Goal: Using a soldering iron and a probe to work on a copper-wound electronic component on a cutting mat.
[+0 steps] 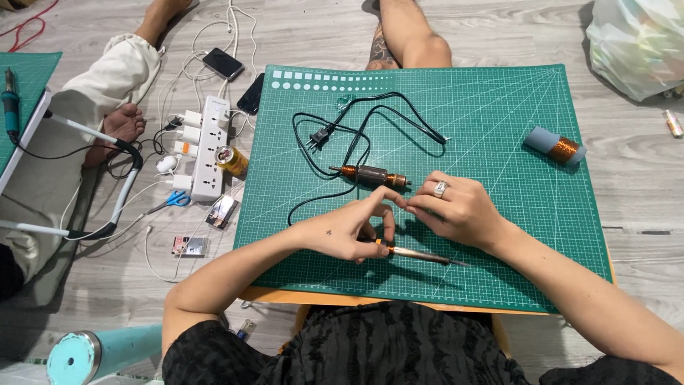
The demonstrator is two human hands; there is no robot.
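L hand (349,229) is gripping soldering iron (417,254); R hand (456,210) is pinching shut by motor coil (370,175) on green mat (499,235).

Soldering iron (420,254) handle under left hand (349,229); bag (634,43) cut off at frame edge.

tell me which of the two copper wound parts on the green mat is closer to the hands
The motor armature, lying just above the fingertips of the left hand and right hand. The copper wire spool sits apart, near the mat's right edge.

Grey wood-plank floor (342,32), green cutting mat (499,128), white power strip (208,146)
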